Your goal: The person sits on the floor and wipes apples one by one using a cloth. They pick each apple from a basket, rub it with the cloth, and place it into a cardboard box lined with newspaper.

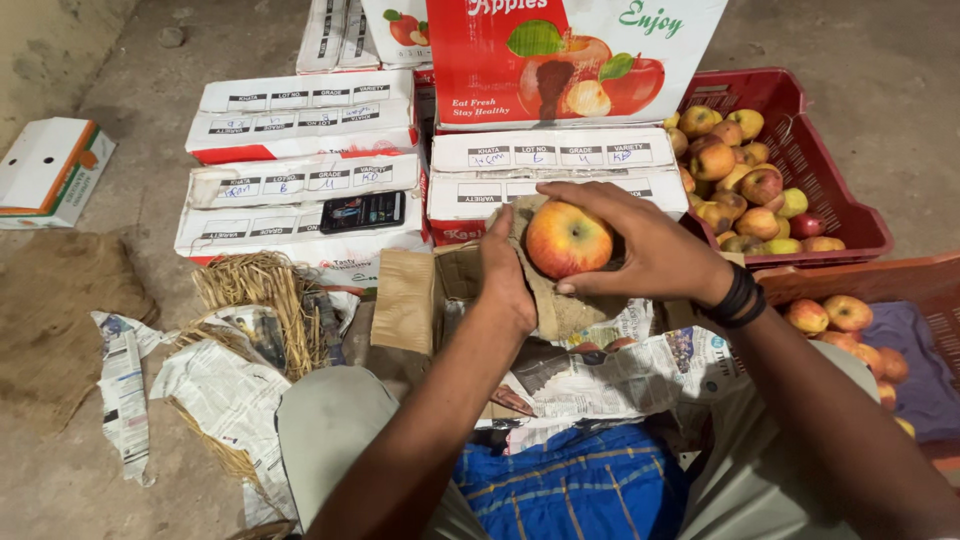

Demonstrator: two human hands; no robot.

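My right hand [650,250] grips a red and yellow apple [567,238] from above and from the right. My left hand [505,275] presses a brown cloth [560,305] against the apple's left and underside. Both hands are at the centre of the view, just in front of stacked white fruit cartons [555,165]. A dark band sits on my right wrist. Under the hands lie crumpled newspaper [620,370] and a piece of brown cardboard [403,300].
A red crate [835,195] of apples stands at the right, and an orange crate [905,290] with more apples and a purple cloth nearer me. More cartons [300,170] carry a phone [362,211]. Straw [255,290] and newspaper [225,390] lie at left. A small box [50,170] is far left.
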